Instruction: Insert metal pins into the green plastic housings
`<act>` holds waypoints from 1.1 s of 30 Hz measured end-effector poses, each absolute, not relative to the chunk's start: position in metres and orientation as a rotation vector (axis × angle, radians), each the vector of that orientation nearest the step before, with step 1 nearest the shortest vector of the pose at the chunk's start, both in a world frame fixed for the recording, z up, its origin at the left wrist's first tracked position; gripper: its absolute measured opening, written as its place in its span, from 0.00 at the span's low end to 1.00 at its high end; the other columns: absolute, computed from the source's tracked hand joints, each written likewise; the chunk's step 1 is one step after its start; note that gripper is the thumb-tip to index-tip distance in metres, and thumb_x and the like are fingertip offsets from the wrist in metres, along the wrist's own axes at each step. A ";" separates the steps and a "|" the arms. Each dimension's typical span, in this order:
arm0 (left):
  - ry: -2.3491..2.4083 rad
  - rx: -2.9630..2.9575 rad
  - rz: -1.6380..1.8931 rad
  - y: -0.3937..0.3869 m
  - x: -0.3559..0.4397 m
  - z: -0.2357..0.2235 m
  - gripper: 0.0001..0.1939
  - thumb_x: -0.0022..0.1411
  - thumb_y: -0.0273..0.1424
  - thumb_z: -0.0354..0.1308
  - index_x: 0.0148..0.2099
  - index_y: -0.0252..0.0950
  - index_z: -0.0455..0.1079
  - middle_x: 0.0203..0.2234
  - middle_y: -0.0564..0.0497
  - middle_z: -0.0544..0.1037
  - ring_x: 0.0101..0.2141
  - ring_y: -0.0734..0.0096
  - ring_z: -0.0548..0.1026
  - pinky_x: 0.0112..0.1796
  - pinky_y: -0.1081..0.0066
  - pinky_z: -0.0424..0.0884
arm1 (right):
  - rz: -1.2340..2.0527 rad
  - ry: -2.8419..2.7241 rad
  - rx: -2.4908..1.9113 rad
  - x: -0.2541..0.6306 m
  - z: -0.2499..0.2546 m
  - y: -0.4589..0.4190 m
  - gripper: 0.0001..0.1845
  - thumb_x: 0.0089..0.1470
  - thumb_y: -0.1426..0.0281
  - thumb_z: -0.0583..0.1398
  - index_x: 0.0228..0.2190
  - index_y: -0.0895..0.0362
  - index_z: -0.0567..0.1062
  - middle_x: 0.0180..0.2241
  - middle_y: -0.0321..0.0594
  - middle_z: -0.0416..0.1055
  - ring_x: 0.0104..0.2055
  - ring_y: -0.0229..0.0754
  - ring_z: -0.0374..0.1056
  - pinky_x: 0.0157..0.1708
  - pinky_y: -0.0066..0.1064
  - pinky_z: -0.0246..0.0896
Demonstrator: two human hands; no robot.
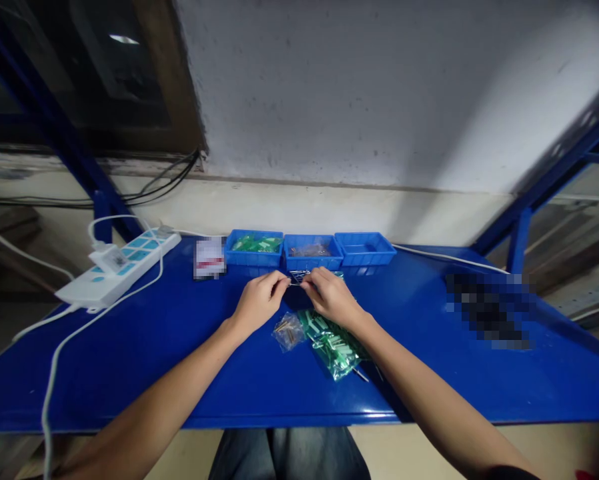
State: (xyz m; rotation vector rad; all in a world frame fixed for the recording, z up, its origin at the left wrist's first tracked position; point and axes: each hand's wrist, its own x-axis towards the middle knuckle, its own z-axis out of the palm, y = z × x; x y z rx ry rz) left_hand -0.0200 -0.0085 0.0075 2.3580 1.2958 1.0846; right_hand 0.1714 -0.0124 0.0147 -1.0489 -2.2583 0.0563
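Near right hand [331, 295] — bagged green pieces [335, 348]

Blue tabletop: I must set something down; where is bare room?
Left, between the white cable and left forearm; right, between the right forearm and the pixelated dark object. Crowded: middle, with left hand, right hand, green bag, small clear bag; three blue bins behind.

I hold a thin, silvery rod [295, 285], pinched from the left and the right, so only a short length shows and its ends are hidden. It runs side to side, roughly parallel to the front edge of the blue desk [204, 380], about midway between the left and right edges, its finer details blurred.
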 end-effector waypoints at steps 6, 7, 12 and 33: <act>1.324 2.341 1.062 -0.009 -0.022 0.005 0.15 0.67 0.34 0.42 0.33 0.38 0.67 0.25 0.51 0.75 0.29 0.69 0.74 0.30 0.73 0.64 | -0.068 -2.355 -0.994 0.173 0.024 -0.018 0.11 0.61 0.67 0.49 0.32 0.57 0.69 0.30 0.43 0.68 0.33 0.42 0.62 0.33 0.32 0.55; 1.313 2.343 1.061 -0.008 -0.023 0.005 0.14 0.67 0.33 0.41 0.36 0.38 0.67 0.27 0.51 0.76 0.30 0.69 0.74 0.31 0.73 0.65 | -0.098 -2.325 -1.010 0.178 0.027 -0.016 0.12 0.61 0.67 0.49 0.32 0.57 0.70 0.30 0.43 0.68 0.33 0.42 0.62 0.33 0.32 0.55; 1.422 2.517 0.972 0.006 -0.029 0.003 0.11 0.65 0.31 0.45 0.45 0.39 0.68 0.38 0.48 0.74 0.40 0.65 0.71 0.41 0.66 0.66 | -0.277 -1.798 -1.531 0.221 0.037 0.008 0.18 0.61 0.63 0.47 0.29 0.58 0.72 0.28 0.44 0.69 0.31 0.44 0.64 0.31 0.32 0.53; 1.639 2.528 0.584 0.009 -0.034 -0.002 0.08 0.66 0.30 0.43 0.39 0.38 0.63 0.35 0.50 0.75 0.40 0.61 0.68 0.42 0.59 0.57 | 0.125 -2.184 -1.430 0.176 0.011 -0.007 0.14 0.60 0.63 0.52 0.40 0.57 0.72 0.34 0.42 0.70 0.38 0.42 0.66 0.35 0.28 0.57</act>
